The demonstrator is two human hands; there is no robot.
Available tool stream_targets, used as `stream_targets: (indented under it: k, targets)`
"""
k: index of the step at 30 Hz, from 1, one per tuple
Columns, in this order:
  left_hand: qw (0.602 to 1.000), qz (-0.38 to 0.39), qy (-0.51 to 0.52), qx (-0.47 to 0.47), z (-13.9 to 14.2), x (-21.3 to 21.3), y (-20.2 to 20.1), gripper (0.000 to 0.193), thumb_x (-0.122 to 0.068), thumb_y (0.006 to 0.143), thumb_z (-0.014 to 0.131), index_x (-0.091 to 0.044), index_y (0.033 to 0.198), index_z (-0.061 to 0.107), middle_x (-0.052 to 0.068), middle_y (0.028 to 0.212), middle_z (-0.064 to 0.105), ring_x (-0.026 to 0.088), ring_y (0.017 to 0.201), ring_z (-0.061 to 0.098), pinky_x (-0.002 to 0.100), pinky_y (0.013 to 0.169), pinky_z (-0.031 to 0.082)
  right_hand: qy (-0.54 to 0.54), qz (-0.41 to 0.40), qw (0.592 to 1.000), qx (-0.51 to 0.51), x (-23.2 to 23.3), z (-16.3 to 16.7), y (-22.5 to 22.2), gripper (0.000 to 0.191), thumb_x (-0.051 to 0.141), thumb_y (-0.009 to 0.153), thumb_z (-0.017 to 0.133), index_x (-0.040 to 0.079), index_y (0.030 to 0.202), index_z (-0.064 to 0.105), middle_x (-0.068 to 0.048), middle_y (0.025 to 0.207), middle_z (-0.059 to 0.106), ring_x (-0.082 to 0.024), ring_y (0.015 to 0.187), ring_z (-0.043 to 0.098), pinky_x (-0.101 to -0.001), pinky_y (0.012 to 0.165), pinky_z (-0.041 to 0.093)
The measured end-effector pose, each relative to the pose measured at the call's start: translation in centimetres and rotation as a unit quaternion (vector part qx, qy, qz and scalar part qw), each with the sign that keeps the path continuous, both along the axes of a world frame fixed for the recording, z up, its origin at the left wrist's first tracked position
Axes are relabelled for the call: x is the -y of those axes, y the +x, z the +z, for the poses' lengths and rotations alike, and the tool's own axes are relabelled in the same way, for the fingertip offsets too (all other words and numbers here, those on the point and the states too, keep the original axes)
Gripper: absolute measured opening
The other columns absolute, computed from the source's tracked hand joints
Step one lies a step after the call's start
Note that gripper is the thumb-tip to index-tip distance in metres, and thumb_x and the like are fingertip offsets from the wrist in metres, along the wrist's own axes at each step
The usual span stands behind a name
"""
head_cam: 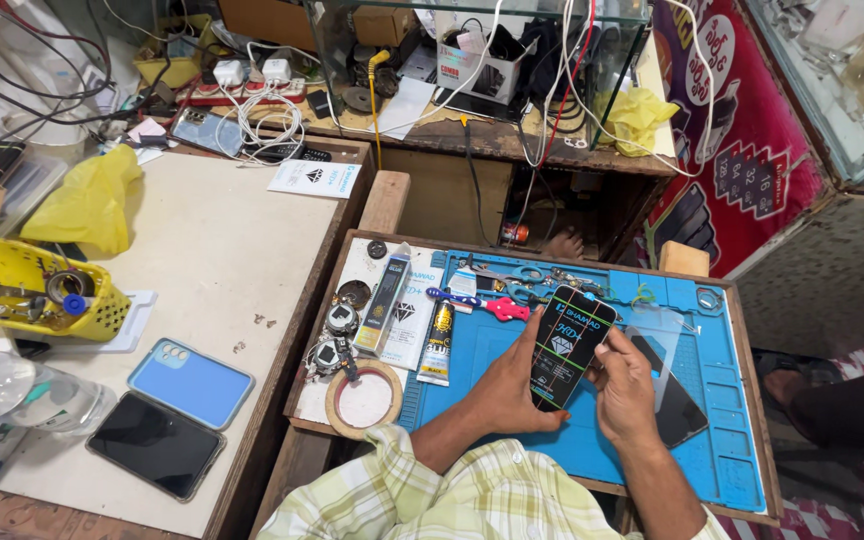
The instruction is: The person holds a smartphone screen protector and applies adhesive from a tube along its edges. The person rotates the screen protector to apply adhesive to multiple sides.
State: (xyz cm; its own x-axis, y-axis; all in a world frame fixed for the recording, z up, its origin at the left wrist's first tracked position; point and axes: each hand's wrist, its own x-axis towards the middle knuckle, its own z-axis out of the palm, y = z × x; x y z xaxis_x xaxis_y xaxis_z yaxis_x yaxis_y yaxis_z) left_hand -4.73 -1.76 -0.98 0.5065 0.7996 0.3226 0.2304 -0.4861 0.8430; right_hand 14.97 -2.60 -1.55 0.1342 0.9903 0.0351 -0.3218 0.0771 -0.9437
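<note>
Nearest us, our plaid sleeves [452, 495] reach over the blue mat [732, 440]. Our left hand [507, 385] has its fingers clamped on a black phone-shaped pack [564, 345], held upright above the mat; our right hand [624, 390] pinches its lower edge. It looks light, thin, stiff and slick, best gripped by the long edges. The counter [222, 260] beside carries two phones, a yellow basket [27, 290] and cables.
</note>
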Motion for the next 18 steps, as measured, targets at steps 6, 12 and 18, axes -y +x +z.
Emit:
stream_targets:
  k: [6,12,18]
  targets:
    - [1.000,-0.007,0.014,0.022,0.06,0.01,-0.09,0.144,-0.031,0.065,0.089,0.002,0.167,-0.008,0.033,0.160,0.040,0.045,0.146,0.047,0.042,0.119,0.042,0.008,0.010,1.000,0.007,-0.03,-0.01,0.15,0.037,0.010,0.102,0.049,0.003,0.135,0.063,0.001,0.103,0.070,-0.004,0.085,0.059,-0.0230,0.070,0.046]
    - [1.000,-0.007,0.021,0.003,0.07,0.14,-0.02,0.144,-0.029,0.064,0.090,0.002,0.167,-0.006,0.033,0.159,0.039,0.046,0.145,0.047,0.043,0.119,0.043,0.006,-0.008,1.000,0.009,-0.14,-0.47,0.38,0.032,0.024,0.108,0.050,0.004,0.125,0.067,0.001,0.095,0.070,-0.005,0.079,0.059,-0.0236,0.066,0.045]
    - [1.000,-0.016,-0.003,0.017,-0.07,0.13,-0.01,0.144,-0.031,0.065,0.089,0.001,0.167,-0.008,0.031,0.157,0.044,0.044,0.143,0.051,0.041,0.117,0.045,0.002,-0.002,1.000,0.000,-0.05,-0.42,0.52,0.031,0.023,0.107,0.052,0.005,0.127,0.068,0.003,0.094,0.069,-0.005,0.079,0.057,-0.0239,0.066,0.044]
